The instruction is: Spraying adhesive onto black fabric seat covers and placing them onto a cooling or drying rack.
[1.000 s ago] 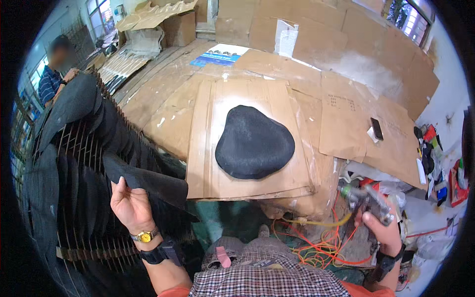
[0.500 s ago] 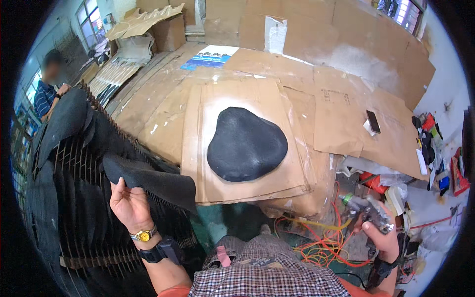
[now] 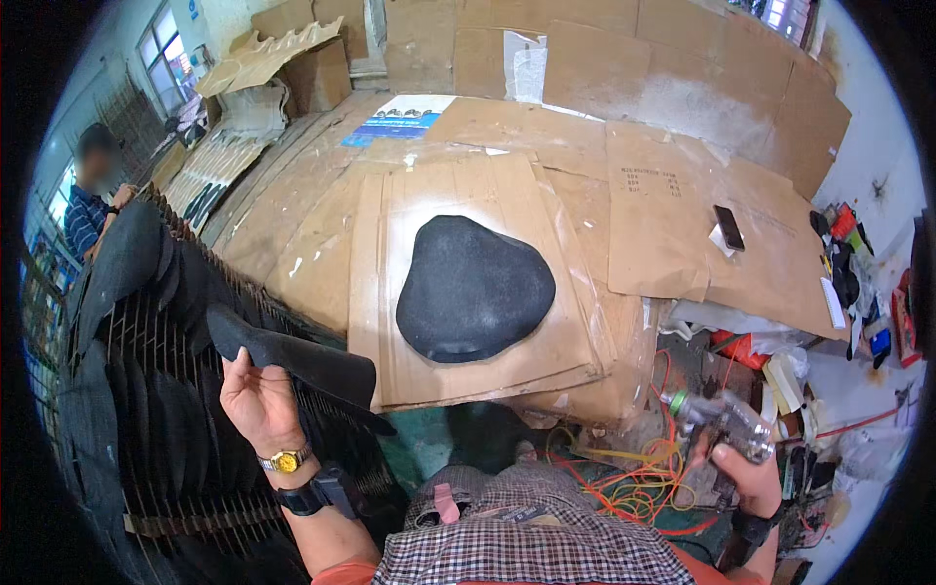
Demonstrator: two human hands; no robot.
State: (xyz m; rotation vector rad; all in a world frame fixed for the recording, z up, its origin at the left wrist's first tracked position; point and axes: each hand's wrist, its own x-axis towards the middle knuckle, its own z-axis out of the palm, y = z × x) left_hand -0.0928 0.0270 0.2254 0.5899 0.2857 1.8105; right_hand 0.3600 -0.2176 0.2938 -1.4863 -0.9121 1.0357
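My left hand (image 3: 261, 398) pinches the edge of a black sheet piece (image 3: 302, 366), thumb against fingers. The sheet curls over beside the wire rack at my left. My right hand (image 3: 741, 473) is wrapped round a metal spray gun (image 3: 726, 421) with a green-ringed tip, held low at the right, off the table edge. Its tip points left. On the table in front of me lies a black rounded-triangle pad (image 3: 475, 290), flat on a cardboard sheet (image 3: 380, 341) dusted with white. Neither hand touches that pad.
A wire rack (image 3: 185, 517) hung with several black sheets stands at my left. Orange and yellow hoses (image 3: 624, 478) tangle on the floor. A phone (image 3: 728, 227) lies on cardboard at the right. Cardboard panels (image 3: 595, 68) wall the back. Another person (image 3: 88, 200) is at far left.
The view has shifted slightly. Both hands keep their holds; the left still pinches the black sheet and the right still grips the spray gun. The pad lies as before.
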